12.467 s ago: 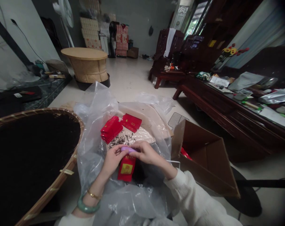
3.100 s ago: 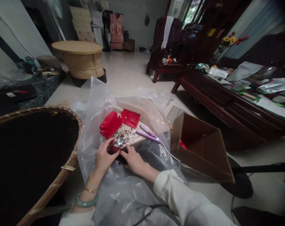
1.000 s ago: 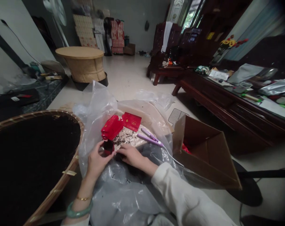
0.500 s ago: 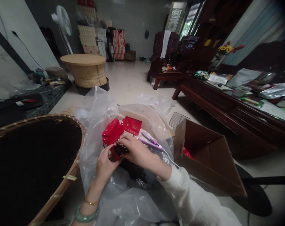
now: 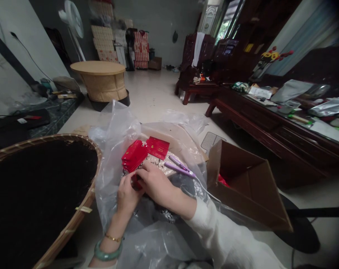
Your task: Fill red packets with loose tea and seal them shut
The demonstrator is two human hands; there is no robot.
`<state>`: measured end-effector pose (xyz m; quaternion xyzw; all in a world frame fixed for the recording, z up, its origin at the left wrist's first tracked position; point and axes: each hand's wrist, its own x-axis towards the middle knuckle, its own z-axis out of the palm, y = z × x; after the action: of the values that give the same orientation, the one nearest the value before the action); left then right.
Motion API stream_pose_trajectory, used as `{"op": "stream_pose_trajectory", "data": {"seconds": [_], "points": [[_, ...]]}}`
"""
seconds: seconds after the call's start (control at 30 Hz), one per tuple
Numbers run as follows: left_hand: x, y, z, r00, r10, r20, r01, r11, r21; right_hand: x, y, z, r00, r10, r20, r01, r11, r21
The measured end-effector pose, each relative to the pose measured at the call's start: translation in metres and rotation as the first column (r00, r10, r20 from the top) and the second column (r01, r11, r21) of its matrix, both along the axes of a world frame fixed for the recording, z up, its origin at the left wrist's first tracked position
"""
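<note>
My left hand (image 5: 128,194) is closed around a small red packet (image 5: 136,182), held over the clear plastic sheeting (image 5: 152,243). Bent fingers of my right hand (image 5: 155,183) press together at the packet's mouth; whatever they hold there is hidden. Just beyond, a stack of flat red packets (image 5: 134,155) lies beside a few more red packets (image 5: 158,147). Dark loose leaf bits (image 5: 156,162) are scattered near them. To the right rests a purple clamp-like iron (image 5: 180,169) with a white cord, its jaws apart.
A wide woven tray (image 5: 95,170) full of dark loose material stands at my left. On the right sits an open cardboard box (image 5: 250,186) with something red inside. Beyond are a wire rack (image 5: 212,141), a round wooden-topped basket (image 5: 102,82) and a long dark wooden table (image 5: 259,123).
The right hand has moved slightly left and in over the packet's mouth. Dark leaves visible at its fingertips before are now out of sight. The left hand keeps hold of the packet.
</note>
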<state>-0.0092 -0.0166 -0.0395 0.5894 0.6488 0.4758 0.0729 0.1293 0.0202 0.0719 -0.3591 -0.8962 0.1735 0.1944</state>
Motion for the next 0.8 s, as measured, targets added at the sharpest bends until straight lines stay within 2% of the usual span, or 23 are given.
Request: {"op": "stream_pose_trajectory", "data": {"seconds": [0.13, 0.17, 0.23, 0.3, 0.37, 0.47, 0.57, 0.7, 0.8], "points": [[-0.001, 0.000, -0.003, 0.997, 0.039, -0.063, -0.037, 0.999, 0.029, 0.006, -0.005, 0.003, 0.981, 0.087, -0.175, -0.107, 0.988, -0.111], [-0.001, -0.001, -0.003, 0.997, 0.053, -0.060, -0.052, 0.998, 0.025, 0.009, -0.007, 0.001, 0.969, 0.104, -0.226, -0.129, 0.987, -0.099], [-0.001, -0.003, -0.001, 0.997, 0.070, -0.029, -0.070, 0.997, 0.012, 0.014, -0.011, -0.005, 0.956, 0.102, -0.276, -0.103, 0.995, 0.011], [0.000, -0.005, 0.000, 0.997, 0.073, 0.019, -0.072, 0.997, -0.008, 0.017, -0.015, -0.014, 0.973, 0.064, -0.223, -0.029, 0.987, 0.157], [0.001, -0.008, 0.000, 0.998, 0.041, 0.051, -0.040, 0.999, -0.024, 0.016, -0.019, -0.023, 0.996, 0.032, -0.081, -0.011, 0.969, 0.246], [0.000, -0.010, -0.001, 0.995, -0.057, 0.078, 0.058, 0.998, -0.022, 0.010, -0.020, -0.034, 0.993, 0.021, 0.116, -0.049, 0.969, 0.242], [-0.002, -0.009, 0.001, 0.988, -0.114, 0.104, 0.118, 0.993, -0.025, 0.005, -0.013, -0.039, 0.985, 0.050, 0.164, -0.082, 0.977, 0.197], [-0.010, -0.007, 0.008, 0.978, -0.195, 0.070, 0.199, 0.979, -0.054, 0.014, -0.006, -0.036, 0.989, 0.144, 0.023, -0.146, 0.974, 0.171], [-0.014, -0.007, 0.014, 0.983, -0.183, -0.006, 0.183, 0.983, -0.026, 0.034, -0.008, -0.028, 0.971, 0.134, -0.199, -0.098, 0.979, 0.181]]}}
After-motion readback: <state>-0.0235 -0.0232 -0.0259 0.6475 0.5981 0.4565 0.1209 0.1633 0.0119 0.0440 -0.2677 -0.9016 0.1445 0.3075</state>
